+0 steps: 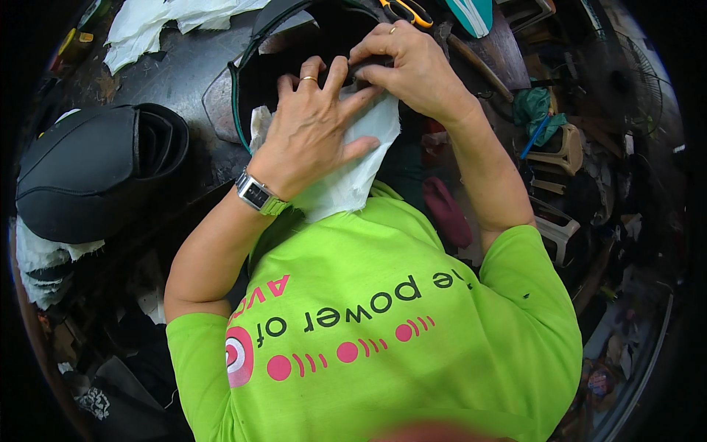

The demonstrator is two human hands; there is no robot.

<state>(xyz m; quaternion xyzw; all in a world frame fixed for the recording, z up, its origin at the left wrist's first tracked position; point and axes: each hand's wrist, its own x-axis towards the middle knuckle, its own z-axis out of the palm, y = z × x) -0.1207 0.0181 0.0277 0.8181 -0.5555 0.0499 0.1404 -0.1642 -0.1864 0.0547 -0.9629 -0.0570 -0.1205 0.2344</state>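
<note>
My left hand [317,121], with a ring and a wristwatch, lies with its fingers spread over a white cloth piece [335,184] and the edge of a black piece. The black piece [258,77] is curved, with a thin green edge, and lies on the worktop in front of me. Close by the left fingertips, my right hand [409,70] has its thumb and forefinger pinched together at the black piece and the cloth's upper end. What is between those fingers is hidden. Part of the white cloth hangs toward my green shirt.
A rolled black padded piece [81,173] sits at the left on the dark worktop [173,70]. White cloth scraps [147,26] lie at the far left. Orange-handled scissors [406,11] and a wooden-handled tool [479,66] are at the far right. Cluttered shelving with a plastic stool [563,151] stands right.
</note>
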